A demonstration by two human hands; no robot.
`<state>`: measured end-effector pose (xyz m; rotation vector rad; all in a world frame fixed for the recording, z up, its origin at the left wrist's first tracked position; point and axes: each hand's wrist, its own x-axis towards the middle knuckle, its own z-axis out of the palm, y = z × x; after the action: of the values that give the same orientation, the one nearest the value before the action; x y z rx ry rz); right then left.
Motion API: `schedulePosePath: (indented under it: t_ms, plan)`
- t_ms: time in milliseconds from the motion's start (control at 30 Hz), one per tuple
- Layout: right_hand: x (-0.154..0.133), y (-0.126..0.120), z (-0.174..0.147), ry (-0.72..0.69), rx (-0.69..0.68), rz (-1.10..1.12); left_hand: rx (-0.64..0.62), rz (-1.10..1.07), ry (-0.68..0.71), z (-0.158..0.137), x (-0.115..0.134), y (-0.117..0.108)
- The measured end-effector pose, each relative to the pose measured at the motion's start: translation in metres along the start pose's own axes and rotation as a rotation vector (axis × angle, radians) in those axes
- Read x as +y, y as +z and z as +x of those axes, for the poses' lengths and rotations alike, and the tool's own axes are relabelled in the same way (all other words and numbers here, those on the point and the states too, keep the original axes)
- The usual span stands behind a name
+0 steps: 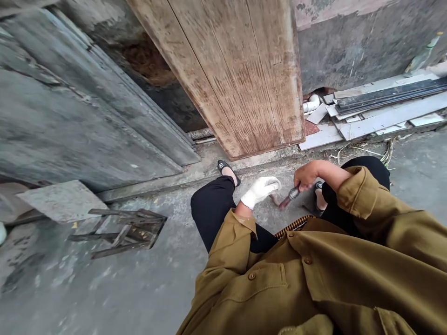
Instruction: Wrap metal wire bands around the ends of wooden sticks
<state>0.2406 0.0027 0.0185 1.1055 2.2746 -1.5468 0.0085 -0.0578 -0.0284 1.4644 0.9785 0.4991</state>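
Note:
My right hand [307, 175], bare, is closed round a short tool [289, 197]. Its grip looks dark with silvery wrapping, and its lower end is reddish brown; blur hides its exact kind. My left hand [260, 190] wears a white knitted glove, with its fingers curled inward. Just below those fingers shows a small brownish curved piece [274, 200], close to the tool's tip. Whether it belongs to the tool, or is held by the glove, I cannot tell. Both hands are between my knees, low over the concrete ground [195, 279].
A large worn wooden board [240, 79] leans against the wall in front of me. A grey panel [80, 107] stands at the left, near a small wooden stool [129, 230] on its side and a flat slab [66, 201]. Tile strips [380, 111] and a white pipe elbow [312, 104] lie at right.

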Motion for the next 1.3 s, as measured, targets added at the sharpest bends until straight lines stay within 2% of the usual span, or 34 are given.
schedulePosePath:
  t_ms: [33,67,100,133,200,300,367,433,500,567,633,667,700,733,800,867,967,1067,1133,1200,1300]
  plan:
    - [-0.003,-0.003,-0.008,-0.026,-0.256,-0.021,0.006,-0.01,0.003,-0.001,-0.002,-0.003]
    - [-0.007,-0.009,-0.017,-0.113,-0.348,0.01,0.027,-0.039,0.007,-0.001,-0.003,-0.006]
    - [-0.011,-0.015,-0.024,-0.198,-0.279,0.051,0.05,-0.081,0.015,-0.001,-0.005,-0.007]
    - [-0.014,-0.022,-0.03,-0.257,-0.136,0.096,0.076,-0.128,0.022,-0.001,-0.006,-0.007]
    - [-0.019,-0.033,-0.035,-0.288,0.134,0.19,0.102,-0.196,0.032,0.001,-0.006,-0.004]
    - [-0.02,-0.037,-0.024,-0.164,0.454,0.208,0.016,-0.197,0.004,0.002,-0.001,0.005]
    - [-0.019,-0.031,-0.01,-0.022,0.548,0.038,-0.074,-0.162,-0.021,0.0,0.006,0.01]
    - [-0.019,-0.02,0.003,0.114,0.549,-0.218,-0.116,-0.115,-0.034,-0.003,0.012,0.01]
    - [-0.019,-0.009,0.009,0.21,0.397,-0.412,-0.092,-0.062,-0.006,-0.007,0.015,0.008]
    - [-0.019,-0.002,0.007,0.24,0.037,-0.42,-0.065,0.001,0.049,-0.008,0.014,0.004]
    - [-0.021,-0.003,-0.003,0.152,-0.36,-0.254,-0.047,0.043,0.083,-0.006,0.01,0.002]
    - [-0.021,-0.006,-0.009,0.063,-0.472,-0.138,-0.032,0.032,0.087,-0.005,0.007,0.001]
    - [-0.022,-0.012,-0.015,-0.036,-0.496,-0.023,-0.004,-0.012,0.089,-0.003,0.004,0.001]
    - [-0.023,-0.018,-0.021,-0.143,-0.432,0.074,0.031,-0.076,0.089,0.0,0.001,0.001]
    - [-0.024,-0.03,-0.028,-0.257,-0.121,0.213,0.124,-0.211,0.096,0.005,-0.003,0.001]
    - [-0.023,-0.037,-0.026,-0.252,0.165,0.293,0.191,-0.249,0.091,0.008,-0.004,0.001]
    - [-0.02,-0.033,-0.011,-0.17,0.414,0.32,0.165,-0.243,0.07,0.009,-0.001,0.002]
    - [-0.018,-0.022,0.008,-0.089,0.53,0.203,0.083,-0.255,0.09,0.007,0.004,0.007]
    - [-0.018,-0.016,0.015,-0.076,0.556,0.178,0.103,-0.257,0.122,0.007,0.004,0.011]
    - [-0.02,-0.013,0.015,-0.147,0.519,0.274,0.121,-0.292,0.13,0.01,0.0,0.014]
    - [-0.028,-0.012,0.008,-0.339,0.415,0.415,0.105,-0.42,0.121,0.016,-0.011,0.017]
